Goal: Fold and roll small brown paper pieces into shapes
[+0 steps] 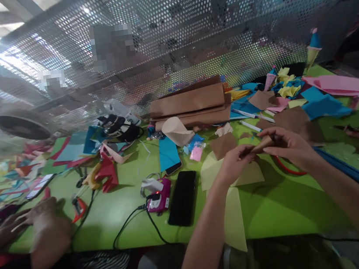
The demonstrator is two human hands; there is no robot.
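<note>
Between both hands is a small rolled piece of brown paper, held just above the green table. My left hand pinches its left end. My right hand has its fingers closed round the right end. Under my left hand lie pale yellow paper pieces and a brown piece. A red ring-shaped object shows partly beneath my right hand.
A black phone and a purple power adapter with cables lie left of my left arm. Blue scissors-like handle lies under my right forearm. Folded brown paper stands behind. Another person's hands rest at far left.
</note>
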